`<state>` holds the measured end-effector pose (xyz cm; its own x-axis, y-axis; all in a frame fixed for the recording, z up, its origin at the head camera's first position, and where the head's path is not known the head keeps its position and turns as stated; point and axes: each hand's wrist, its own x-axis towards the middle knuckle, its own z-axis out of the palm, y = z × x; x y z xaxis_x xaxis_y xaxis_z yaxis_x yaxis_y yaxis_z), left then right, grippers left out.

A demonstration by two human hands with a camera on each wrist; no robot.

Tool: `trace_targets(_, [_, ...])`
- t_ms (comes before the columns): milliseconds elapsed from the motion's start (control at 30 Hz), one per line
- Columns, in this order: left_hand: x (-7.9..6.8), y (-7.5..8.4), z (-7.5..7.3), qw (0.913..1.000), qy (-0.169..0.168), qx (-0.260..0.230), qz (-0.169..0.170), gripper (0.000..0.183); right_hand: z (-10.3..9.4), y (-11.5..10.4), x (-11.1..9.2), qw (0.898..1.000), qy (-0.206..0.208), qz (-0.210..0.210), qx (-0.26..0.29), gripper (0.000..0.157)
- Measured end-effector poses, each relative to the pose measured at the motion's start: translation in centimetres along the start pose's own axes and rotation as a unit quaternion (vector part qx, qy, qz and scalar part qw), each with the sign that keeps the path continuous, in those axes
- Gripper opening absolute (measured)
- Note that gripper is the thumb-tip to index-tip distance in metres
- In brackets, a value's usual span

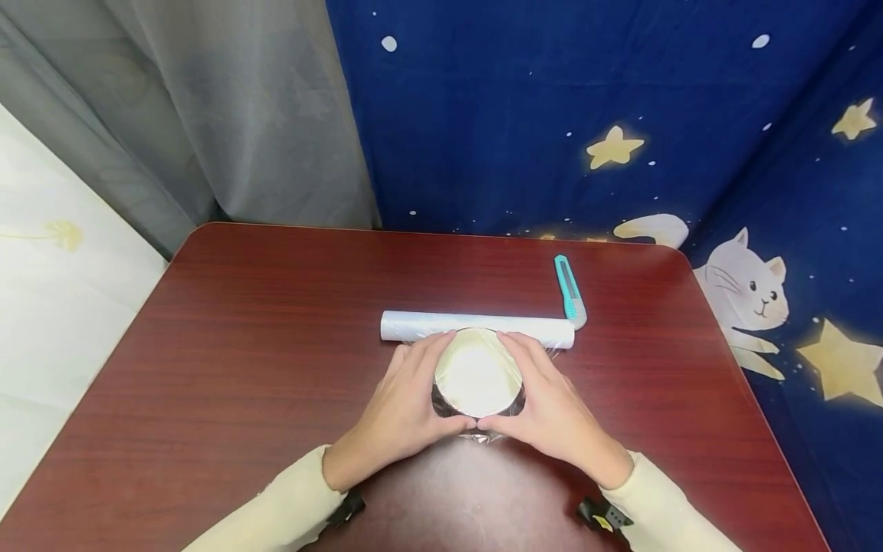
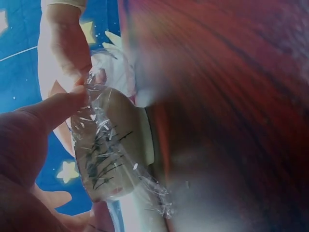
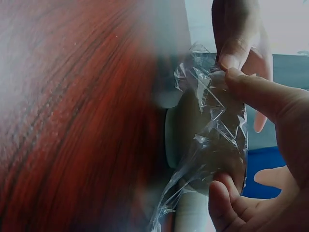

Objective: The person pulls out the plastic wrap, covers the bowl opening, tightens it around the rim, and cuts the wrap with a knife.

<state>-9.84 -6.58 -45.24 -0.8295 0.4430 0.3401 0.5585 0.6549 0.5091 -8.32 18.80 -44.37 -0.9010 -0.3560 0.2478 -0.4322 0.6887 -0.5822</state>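
A small bowl (image 1: 478,373) stands on the table in front of the person, with clear plastic wrap (image 3: 219,125) stretched over its top. Loose, crinkled edges of the wrap hang down its side in both wrist views. Dark plant-like strokes decorate the bowl's wall in the left wrist view. The left hand (image 1: 407,399) curves round the bowl's left side, and the right hand (image 1: 548,395) round its right side. Their thumbs meet at the near rim, while the other fingers reach along the sides toward the far rim. Both hands hold the wrap against the bowl.
Just behind the bowl lies a white roll of plastic wrap (image 1: 476,326). A turquoise utility knife (image 1: 569,290) rests beyond the roll's right end. The dark red wooden table (image 1: 276,330) backs onto a grey curtain (image 1: 255,115) and a blue star-patterned curtain (image 1: 497,115).
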Motion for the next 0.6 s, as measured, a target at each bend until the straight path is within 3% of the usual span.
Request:
trace_targets(300, [0.5,-0.2,0.1,0.9997,0.014,0.007,0.02,0.121,-0.4,1.0,0.2,1.0,-0.001,-0.012,0.02,0.122])
trace_targets(600, [0.7,-0.9,-0.2,0.9999,-0.003,-0.013,-0.011,0.129,-0.8,2.4,0.6,0.996,-0.023,-0.027,0.086,0.118])
